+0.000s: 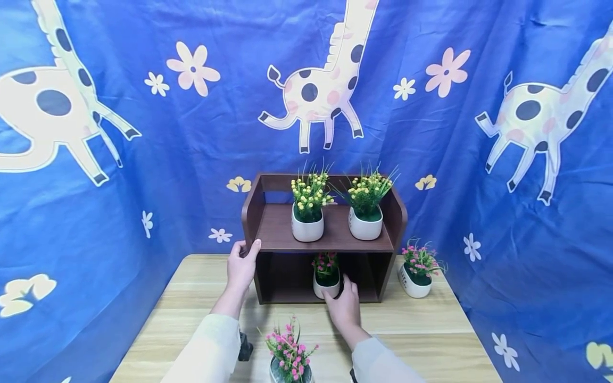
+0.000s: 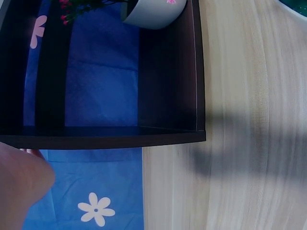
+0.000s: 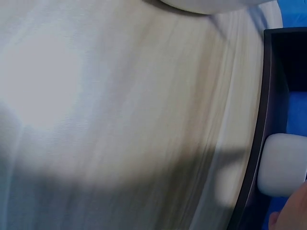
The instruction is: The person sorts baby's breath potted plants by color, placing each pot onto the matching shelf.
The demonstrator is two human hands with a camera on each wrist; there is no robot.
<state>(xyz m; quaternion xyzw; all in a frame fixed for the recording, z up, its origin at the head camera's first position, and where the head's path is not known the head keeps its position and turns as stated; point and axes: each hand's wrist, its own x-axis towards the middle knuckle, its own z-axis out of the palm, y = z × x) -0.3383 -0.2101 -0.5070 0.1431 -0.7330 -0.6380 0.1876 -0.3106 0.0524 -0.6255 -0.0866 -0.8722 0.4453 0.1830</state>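
Under the shelf [image 1: 330, 242], right-hand fingers [image 1: 351, 284] curl round the pink-flower pot [image 1: 326, 284]; left hand [image 1: 241, 266] grips its side

Bright, even light; blurred wrist views
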